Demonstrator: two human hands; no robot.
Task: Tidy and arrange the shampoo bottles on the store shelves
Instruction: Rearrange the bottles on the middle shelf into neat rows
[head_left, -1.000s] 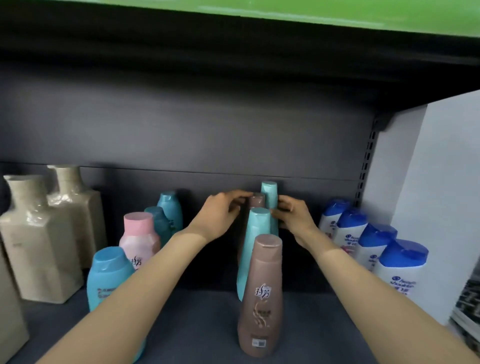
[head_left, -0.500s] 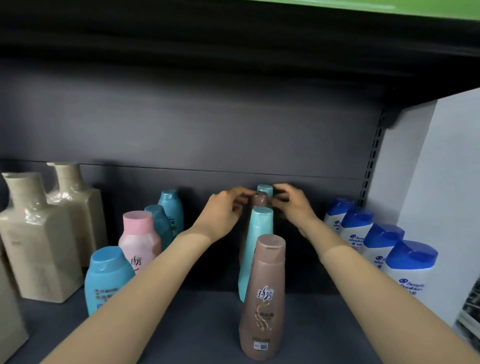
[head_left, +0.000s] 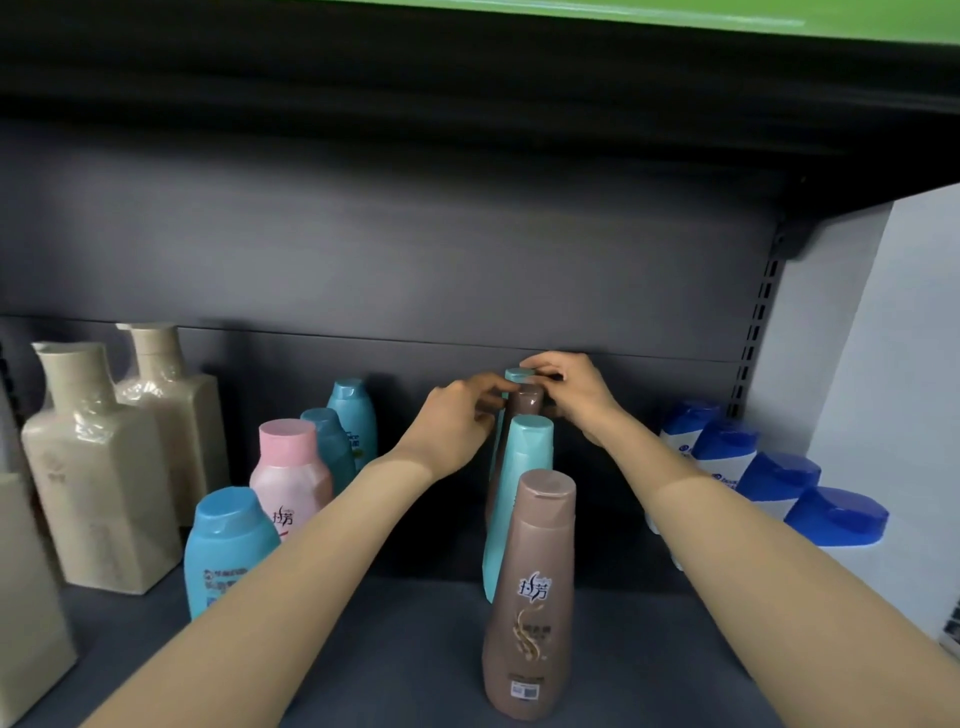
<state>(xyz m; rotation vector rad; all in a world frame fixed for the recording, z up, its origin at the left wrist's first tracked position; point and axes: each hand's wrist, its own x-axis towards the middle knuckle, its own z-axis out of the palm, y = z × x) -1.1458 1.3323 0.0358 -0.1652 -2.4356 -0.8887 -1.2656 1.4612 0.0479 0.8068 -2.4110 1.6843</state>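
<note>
Shelf (head_left: 405, 649), dark grey, stocked with bottles in rows running front to back. Centre row, four upright bottles: a brown bottle (head_left: 530, 597) at the front, a teal bottle (head_left: 519, 493) behind it, a second brown bottle (head_left: 524, 402) third, and a rear teal bottle (head_left: 517, 374) nearest the back panel. The left hand (head_left: 452, 426) is placed at the left of the second brown bottle's cap, fingers curled towards it; whether it is gripped or only touched cannot be told. The right hand (head_left: 571, 395) is set over the caps of the two rear bottles, fingers curled round the cap of the rear teal bottle. Both forearms are stretched in on either side of the row. Left of the row: a light blue bottle (head_left: 228, 545), a pink bottle (head_left: 288, 473) and two blue-green bottles (head_left: 337, 436) behind them; further left, beige square bottles (head_left: 98, 467). Right of the row: white bottles with blue caps (head_left: 779, 478) lined against a white side panel (head_left: 883, 364)
</note>
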